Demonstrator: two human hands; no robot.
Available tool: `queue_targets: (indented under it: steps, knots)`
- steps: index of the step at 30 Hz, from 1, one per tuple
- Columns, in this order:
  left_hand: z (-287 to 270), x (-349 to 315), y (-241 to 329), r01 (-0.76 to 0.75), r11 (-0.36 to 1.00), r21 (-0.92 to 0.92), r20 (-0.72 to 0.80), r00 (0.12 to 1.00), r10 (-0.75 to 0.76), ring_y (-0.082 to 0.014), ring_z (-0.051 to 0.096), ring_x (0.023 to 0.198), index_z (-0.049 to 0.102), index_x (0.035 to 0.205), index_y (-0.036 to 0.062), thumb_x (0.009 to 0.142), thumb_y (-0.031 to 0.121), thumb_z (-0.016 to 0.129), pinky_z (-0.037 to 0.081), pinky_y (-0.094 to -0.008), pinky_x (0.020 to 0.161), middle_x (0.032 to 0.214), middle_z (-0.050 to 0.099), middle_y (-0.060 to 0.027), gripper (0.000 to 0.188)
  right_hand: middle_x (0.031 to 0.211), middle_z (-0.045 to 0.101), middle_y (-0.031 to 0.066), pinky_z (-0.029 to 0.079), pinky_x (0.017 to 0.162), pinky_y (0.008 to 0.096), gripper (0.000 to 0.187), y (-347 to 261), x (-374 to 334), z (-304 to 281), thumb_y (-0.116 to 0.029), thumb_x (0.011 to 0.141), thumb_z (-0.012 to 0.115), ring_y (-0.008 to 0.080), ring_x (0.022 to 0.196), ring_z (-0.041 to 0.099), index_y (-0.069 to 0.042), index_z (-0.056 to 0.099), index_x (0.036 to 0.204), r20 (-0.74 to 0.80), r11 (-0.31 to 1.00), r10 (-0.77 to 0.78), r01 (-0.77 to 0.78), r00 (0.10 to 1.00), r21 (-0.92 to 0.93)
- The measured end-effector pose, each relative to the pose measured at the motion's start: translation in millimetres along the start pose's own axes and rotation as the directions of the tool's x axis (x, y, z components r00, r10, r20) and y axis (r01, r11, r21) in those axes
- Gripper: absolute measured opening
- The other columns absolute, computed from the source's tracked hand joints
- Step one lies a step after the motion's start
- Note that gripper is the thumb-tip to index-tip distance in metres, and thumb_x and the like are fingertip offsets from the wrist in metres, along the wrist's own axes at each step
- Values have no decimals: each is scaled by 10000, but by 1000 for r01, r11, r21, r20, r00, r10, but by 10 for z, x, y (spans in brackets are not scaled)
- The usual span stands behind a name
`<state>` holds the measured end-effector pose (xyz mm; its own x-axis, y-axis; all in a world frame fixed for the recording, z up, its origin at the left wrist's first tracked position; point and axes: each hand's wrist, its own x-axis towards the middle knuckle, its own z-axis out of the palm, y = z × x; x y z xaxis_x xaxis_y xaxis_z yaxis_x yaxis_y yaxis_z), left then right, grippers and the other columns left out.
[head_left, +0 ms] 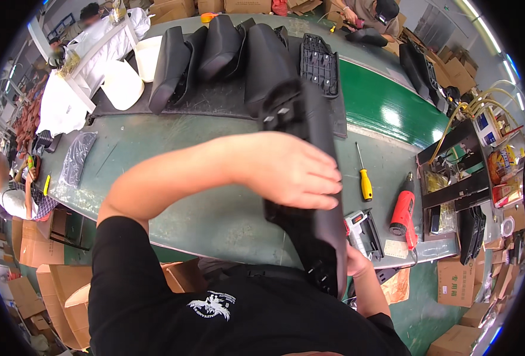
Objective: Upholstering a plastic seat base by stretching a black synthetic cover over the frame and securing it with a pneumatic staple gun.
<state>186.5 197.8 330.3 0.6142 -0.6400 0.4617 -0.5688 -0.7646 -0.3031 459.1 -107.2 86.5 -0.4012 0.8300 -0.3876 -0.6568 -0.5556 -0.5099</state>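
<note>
A long black padded seat (327,231) stands tilted in front of me, its near end by my waist and its far end over the table. Plastic fittings show on its left side. Across its middle lies my left hand (292,172), slightly blurred, its fingers bent over the seat toward the right edge. My right hand (357,261) grips the near right edge; the seat hides part of those fingers. Just right of the seat lie a white-and-red staple gun (355,224), a yellow-handled screwdriver (365,185) and a red heat gun (402,207).
Several black seats (170,68) line a dark mat at the back of the green table (215,222). A seat base (319,65) shows its ribbed underside. At right stands a black rack (458,169). A co-worker (369,15) works at far right. Cardboard boxes (60,296) sit below.
</note>
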Motion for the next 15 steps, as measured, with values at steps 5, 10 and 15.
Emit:
queue_targets:
  steps: [5, 10, 15]
  knots:
    - [-222, 376, -507, -210, 946, 246, -151, 956, 251, -300, 727, 1161, 739, 1144, 40, 1008, 131, 631, 585, -439, 1085, 1207, 743, -152, 197, 1515, 590, 154, 551, 1060, 459, 829, 23, 245, 331, -568, 997, 655, 309, 1312, 633, -34, 437, 1591, 276, 978, -207, 195, 939, 70]
    - [-298, 264, -784, -8, 911, 412, -227, 968, 111, -279, 715, 1190, 736, 1151, 51, 968, 104, 660, 592, -410, 1044, 1296, 728, -129, 206, 1491, 609, 174, 586, 1011, 464, 974, -109, 409, 820, -599, 900, 736, 348, 1221, 687, -34, 393, 1616, 572, 901, -365, 124, 734, 416]
    - [-153, -581, -1186, 719, 618, 318, -566, 667, -485, -300, 695, 1166, 722, 1225, 43, 912, 92, 734, 562, -366, 989, 1313, 711, -98, 317, 1490, 610, 169, 530, 1097, 498, 792, -791, 14, 469, -579, 998, 631, 347, 1289, 646, -52, 461, 1565, -189, 694, -710, 628, 679, -352]
